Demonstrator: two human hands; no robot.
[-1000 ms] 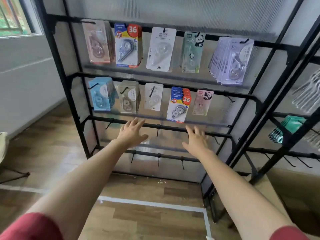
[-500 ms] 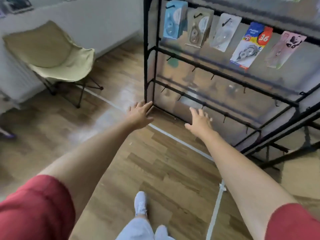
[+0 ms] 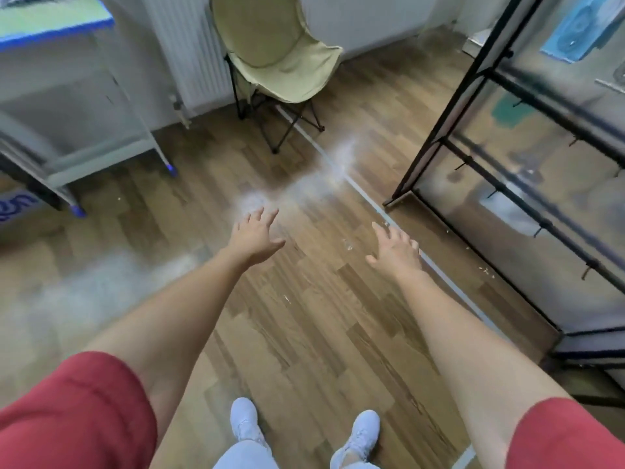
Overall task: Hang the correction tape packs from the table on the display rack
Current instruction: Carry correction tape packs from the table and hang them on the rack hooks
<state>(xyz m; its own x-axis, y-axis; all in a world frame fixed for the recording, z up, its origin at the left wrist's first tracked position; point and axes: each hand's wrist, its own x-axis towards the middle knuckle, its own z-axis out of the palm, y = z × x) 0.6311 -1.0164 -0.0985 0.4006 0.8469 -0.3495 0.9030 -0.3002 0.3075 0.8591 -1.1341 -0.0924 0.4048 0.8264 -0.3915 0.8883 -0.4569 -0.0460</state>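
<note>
The black display rack point(image 3: 436, 130) stands at the right edge, seen at a slant, with bare hooks on its lower bars. One blue correction tape pack point(image 3: 575, 32) hangs at its top, blurred. The table point(image 3: 57, 25) with a green top and blue edge is at the upper left. My left hand point(image 3: 255, 236) and my right hand point(image 3: 395, 250) are stretched out over the wooden floor, fingers spread and holding nothing. Both hands are well apart from rack and table.
A beige folding chair point(image 3: 270, 55) stands at the back between table and rack, by a white radiator point(image 3: 192, 52). A pale tape line point(image 3: 372, 204) runs along the floor beside the rack. My two white shoes point(image 3: 243, 421) show at the bottom.
The view has swung left and down, away from the rack toward the table and floor. Both hands stayed empty with spread fingers and left the rack's bars.
</note>
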